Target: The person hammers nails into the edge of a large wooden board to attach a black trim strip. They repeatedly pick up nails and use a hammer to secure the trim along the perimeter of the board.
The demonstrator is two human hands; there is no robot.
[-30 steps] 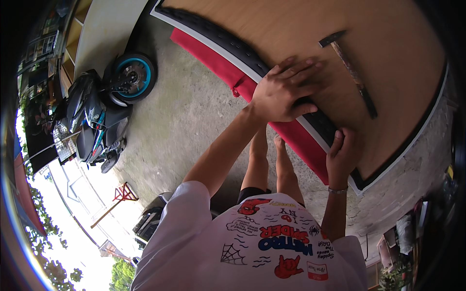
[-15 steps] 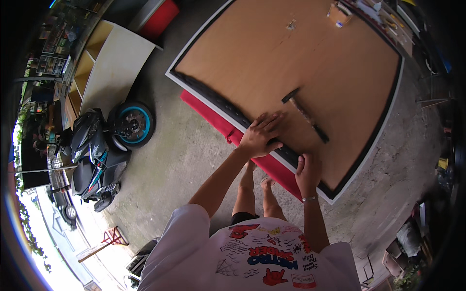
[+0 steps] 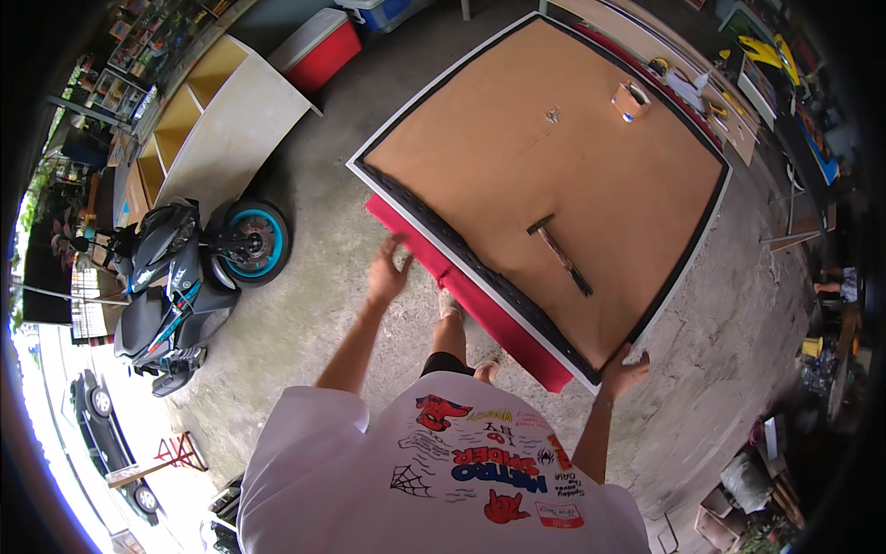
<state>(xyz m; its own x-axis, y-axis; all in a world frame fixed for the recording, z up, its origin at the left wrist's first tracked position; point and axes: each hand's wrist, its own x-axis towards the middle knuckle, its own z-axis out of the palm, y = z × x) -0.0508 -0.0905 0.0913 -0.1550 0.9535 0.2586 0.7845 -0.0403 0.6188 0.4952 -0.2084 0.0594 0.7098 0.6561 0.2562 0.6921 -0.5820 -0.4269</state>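
A large brown panel (image 3: 517,129) with a black border strip and white outer edge lies before me. Along its near left side runs a black padded strip (image 3: 443,235), and below that a red upholstered piece (image 3: 498,332) sticks out. My left hand (image 3: 389,270) is beside the red piece, holding nothing, its thumb and fingers apart in a curve. At the panel's near corner is my right hand (image 3: 624,373), fingers apart and seemingly against the edge. A hammer (image 3: 559,254) with a dark head and worn handle lies on the panel.
On the panel's far part stand a small open box (image 3: 630,100) and a few small loose bits (image 3: 553,115). A bench (image 3: 729,129) with tools is beyond. To the left are a motorcycle (image 3: 198,277), a pale shelf unit (image 3: 231,120) and a red cooler box (image 3: 318,51).
Both hands have left the black padded strip. The left moved left to beside the red piece, the right to the near corner. My view has shifted back, showing more of the panel.
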